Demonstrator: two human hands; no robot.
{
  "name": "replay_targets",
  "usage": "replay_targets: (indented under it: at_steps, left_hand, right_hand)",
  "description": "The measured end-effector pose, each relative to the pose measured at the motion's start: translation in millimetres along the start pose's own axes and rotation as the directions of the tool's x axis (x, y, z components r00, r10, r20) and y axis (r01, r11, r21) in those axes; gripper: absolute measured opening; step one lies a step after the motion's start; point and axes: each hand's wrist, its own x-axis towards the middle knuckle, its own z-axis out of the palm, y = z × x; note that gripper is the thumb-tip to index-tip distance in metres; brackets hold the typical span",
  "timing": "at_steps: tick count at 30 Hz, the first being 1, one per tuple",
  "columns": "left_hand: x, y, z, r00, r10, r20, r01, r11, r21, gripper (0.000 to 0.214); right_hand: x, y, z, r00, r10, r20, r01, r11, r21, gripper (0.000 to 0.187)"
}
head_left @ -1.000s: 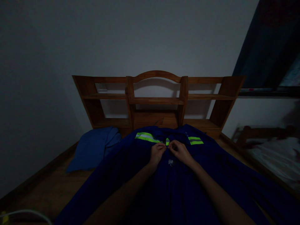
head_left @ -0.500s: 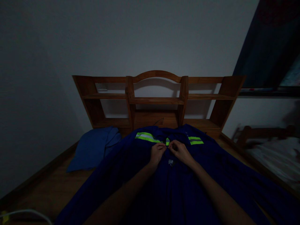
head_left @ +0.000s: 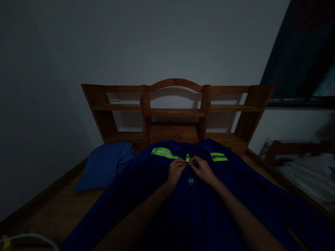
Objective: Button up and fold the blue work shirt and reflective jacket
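Note:
A dark blue work jacket (head_left: 162,181) with yellow-green and silver reflective bands lies spread out in front of me, its collar at the far end. My left hand (head_left: 176,170) pinches the jacket's front near the chest band. Close beside it, my right hand (head_left: 201,168) also has thumb and fingertips pinched on the front opening. A short piece of reflective band (head_left: 187,158) shows between the two hands. Just below them is a small pale patch (head_left: 191,181) on the jacket. Whatever fine part lies between the fingertips is too small and dark to make out.
Behind the jacket stands a wooden shelf unit (head_left: 175,112) against the wall. A folded blue garment (head_left: 102,165) lies on the wooden surface at left. A white cable (head_left: 31,235) curves at the lower left. Pale bedding (head_left: 310,174) is at right.
Almost nothing differs. Both hands stay pinched at the same place on the jacket's front, with only a very slight shift.

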Motion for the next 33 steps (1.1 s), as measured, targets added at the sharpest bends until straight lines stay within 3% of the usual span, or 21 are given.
replay_targets:
  at_steps: [12,16,21,33]
  left_hand:
    - [-1.4,9.7,3.6,0.999,0.035,0.009,-0.035,0.999,-0.011,0.025]
    - [-0.8,10.1,3.5,0.997,0.072,0.031,-0.072,0.997,0.0,0.024]
    - [-1.2,10.0,4.2,0.993,0.108,0.038,-0.11,0.992,0.054,0.022]
    - [-0.2,10.7,1.3,0.99,0.137,0.039,-0.139,0.988,0.062,0.024]
  right_hand:
    - [1.1,-3.1,-0.2,0.999,0.033,-0.035,-0.033,0.999,-0.012,0.012]
    - [0.8,3.3,2.9,0.99,0.142,-0.02,-0.138,0.978,0.155,0.016]
    - [2.3,16.5,8.2,0.961,0.256,0.103,-0.274,0.848,0.453,0.026]
    - [3.3,13.3,6.6,0.961,0.253,0.109,-0.273,0.814,0.513,0.031]
